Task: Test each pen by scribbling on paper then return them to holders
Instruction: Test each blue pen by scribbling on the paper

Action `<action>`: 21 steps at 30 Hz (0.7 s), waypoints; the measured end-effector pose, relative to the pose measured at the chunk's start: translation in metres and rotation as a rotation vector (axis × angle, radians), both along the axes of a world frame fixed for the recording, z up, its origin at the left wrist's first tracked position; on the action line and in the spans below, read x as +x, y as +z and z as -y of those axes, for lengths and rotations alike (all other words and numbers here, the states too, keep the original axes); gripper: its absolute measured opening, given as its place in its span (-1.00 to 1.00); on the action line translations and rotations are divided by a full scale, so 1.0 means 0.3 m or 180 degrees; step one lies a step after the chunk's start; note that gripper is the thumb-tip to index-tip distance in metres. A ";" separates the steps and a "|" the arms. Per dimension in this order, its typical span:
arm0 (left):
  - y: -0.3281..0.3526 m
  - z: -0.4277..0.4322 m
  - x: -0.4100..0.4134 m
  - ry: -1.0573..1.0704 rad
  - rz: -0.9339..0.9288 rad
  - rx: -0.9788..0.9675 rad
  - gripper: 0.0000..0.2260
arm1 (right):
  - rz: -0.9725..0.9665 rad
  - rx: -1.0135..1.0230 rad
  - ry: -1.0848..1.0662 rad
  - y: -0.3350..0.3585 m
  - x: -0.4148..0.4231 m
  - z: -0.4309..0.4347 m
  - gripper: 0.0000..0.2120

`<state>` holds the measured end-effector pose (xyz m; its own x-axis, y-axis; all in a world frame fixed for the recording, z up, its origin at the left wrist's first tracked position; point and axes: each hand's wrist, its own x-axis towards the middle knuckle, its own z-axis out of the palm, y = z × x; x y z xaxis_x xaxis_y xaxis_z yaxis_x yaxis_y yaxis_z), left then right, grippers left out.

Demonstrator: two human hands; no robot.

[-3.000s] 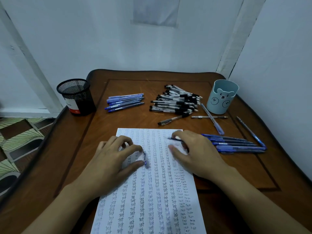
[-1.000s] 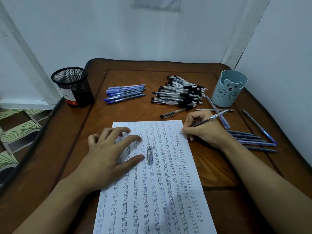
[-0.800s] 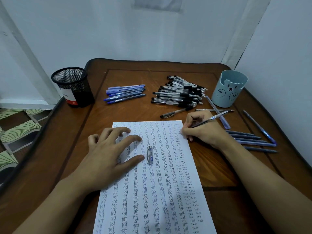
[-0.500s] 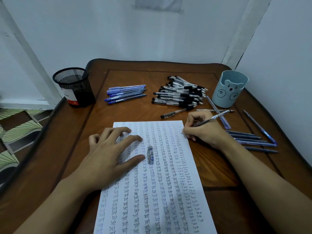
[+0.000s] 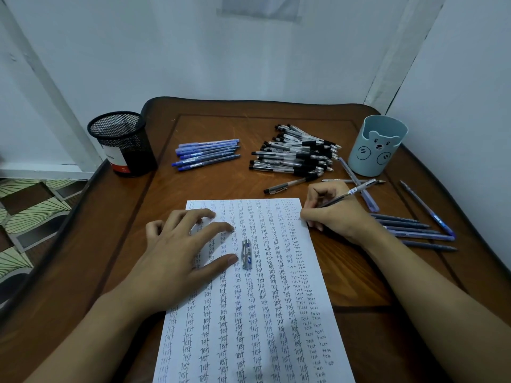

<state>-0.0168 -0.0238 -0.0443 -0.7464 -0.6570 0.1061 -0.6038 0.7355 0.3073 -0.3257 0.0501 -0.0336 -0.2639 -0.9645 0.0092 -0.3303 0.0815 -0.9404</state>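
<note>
Far left, the black mesh holder (image 5: 121, 142) stands at the table's (image 5: 177, 194) corner with no pen poking out of it. Just right of it, a neat row of blue pens (image 5: 207, 154) lies on the wood. Nearer in, the left hand (image 5: 177, 255) is spread on the paper (image 5: 249, 327), fingers splayed and gripping nothing, pinning the sheet down. Beside its thumb a pen cap (image 5: 247, 254) rests on the page. And that page is packed: column after column of "test", with only the right margin left to fill.

Behind the sheet lies the big pile of black pens (image 5: 296, 157), with one black pen (image 5: 290, 185) loose in front. Now the right hand (image 5: 334, 214): fingers curled round the pen (image 5: 348, 193), tip down at the paper's top right edge, though the nib itself is hidden behind the fingers, so whether it touches is hard to say. Further right, the bear holder (image 5: 377, 145) looks empty too, and the dark blue pens (image 5: 414, 230) fan out near the table's edge.

So by my reading the testing is well along, while the returning hasn't begun: every pen is out on the table.
</note>
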 end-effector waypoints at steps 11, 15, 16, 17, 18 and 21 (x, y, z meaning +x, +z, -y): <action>-0.005 0.001 0.001 -0.0014 0.0009 -0.0023 -0.47 | -0.0200 -0.0063 -0.0149 -0.006 0.016 -0.004 -0.74; -0.005 0.001 0.000 -0.0013 -0.0022 0.0001 -0.48 | -0.0347 -0.0050 -0.0214 -0.005 0.023 0.000 -0.74; -0.005 0.000 0.000 -0.0012 -0.0005 -0.0004 -0.48 | -0.0342 -0.0052 -0.0202 -0.005 0.021 0.000 -0.73; -0.006 0.001 0.000 -0.0011 0.0017 -0.0016 -0.47 | -0.0306 -0.0050 -0.0184 -0.007 0.018 0.000 -0.74; -0.005 0.002 0.001 -0.0011 0.0037 -0.0031 -0.47 | -0.0257 -0.0049 -0.0165 -0.006 0.015 -0.001 -0.74; -0.004 0.002 0.000 -0.0017 0.0068 -0.0040 -0.47 | -0.0221 -0.0026 -0.0150 -0.008 0.012 0.000 -0.74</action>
